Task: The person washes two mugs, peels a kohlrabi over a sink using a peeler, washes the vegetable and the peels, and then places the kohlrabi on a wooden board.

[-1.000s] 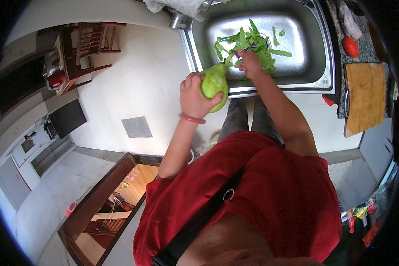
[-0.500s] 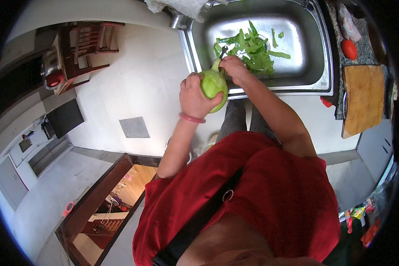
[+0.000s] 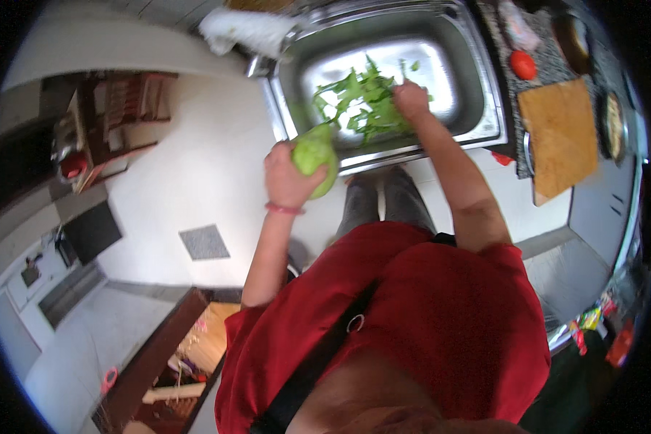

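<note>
My left hand [image 3: 289, 175] is wrapped round a pale green bottle gourd [image 3: 314, 153], its narrow neck tilted up toward the sink's near left corner. The gourd's skin looks peeled and wet. Over the sink [image 3: 495, 123], my right hand [image 3: 411, 100] is closed, its fingertips low by the heap of green peelings [image 3: 369, 94]. A dark-handled peeler showed in that hand half a second ago; now blur and the fingers mostly hide it. Long strips of peel lie on the steel bottom of the basin.
To the right, a stone counter holds a red tomato [image 3: 523, 65], a wooden cutting board [image 3: 559, 137] and a pan [image 3: 613, 126]. A white cloth [image 3: 242, 32] hangs over the tap at the sink's left. Behind on the left stands a wooden chair [image 3: 134, 108].
My right hand has left the gourd's neck and moved right, over the peelings in the sink. The left hand still grips the gourd. The whole view has tilted and shifted.
</note>
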Action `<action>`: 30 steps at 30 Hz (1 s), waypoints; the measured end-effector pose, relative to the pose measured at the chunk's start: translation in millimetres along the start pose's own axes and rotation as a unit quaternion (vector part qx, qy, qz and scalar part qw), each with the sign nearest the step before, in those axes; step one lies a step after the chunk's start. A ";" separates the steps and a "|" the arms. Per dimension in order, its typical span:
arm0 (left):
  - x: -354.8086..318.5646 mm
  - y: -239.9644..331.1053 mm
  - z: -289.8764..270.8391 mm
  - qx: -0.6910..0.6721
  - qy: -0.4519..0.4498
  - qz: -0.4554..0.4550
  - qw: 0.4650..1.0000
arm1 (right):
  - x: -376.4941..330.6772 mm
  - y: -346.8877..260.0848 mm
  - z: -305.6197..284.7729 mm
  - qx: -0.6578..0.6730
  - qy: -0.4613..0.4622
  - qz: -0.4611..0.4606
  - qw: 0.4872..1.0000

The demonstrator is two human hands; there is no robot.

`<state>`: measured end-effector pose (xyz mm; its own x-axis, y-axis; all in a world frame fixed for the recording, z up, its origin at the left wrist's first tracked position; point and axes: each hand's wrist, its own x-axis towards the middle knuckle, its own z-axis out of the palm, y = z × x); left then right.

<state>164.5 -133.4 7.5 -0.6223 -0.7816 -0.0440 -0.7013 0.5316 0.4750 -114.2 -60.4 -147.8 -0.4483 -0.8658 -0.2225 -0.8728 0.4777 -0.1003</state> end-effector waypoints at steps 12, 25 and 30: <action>-2.1 13.7 -2.3 -0.037 -0.006 -0.015 0.999 | -78.3 111.0 -110.5 0.741 0.068 0.240 0.623; -1.8 10.7 -4.1 -0.052 0.027 -0.007 0.998 | 14.6 42.2 -196.6 0.781 0.157 0.074 0.599; -2.7 13.2 -5.0 -0.047 0.030 -0.019 0.998 | 41.3 28.9 -209.1 0.680 0.287 0.074 0.671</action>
<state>158.7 -125.8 18.3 -0.5720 -0.8201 -0.0130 -0.6871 0.4705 0.5537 -198.3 -113.6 42.9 -0.8510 -0.5234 0.0436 -0.0028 -0.0784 -0.9969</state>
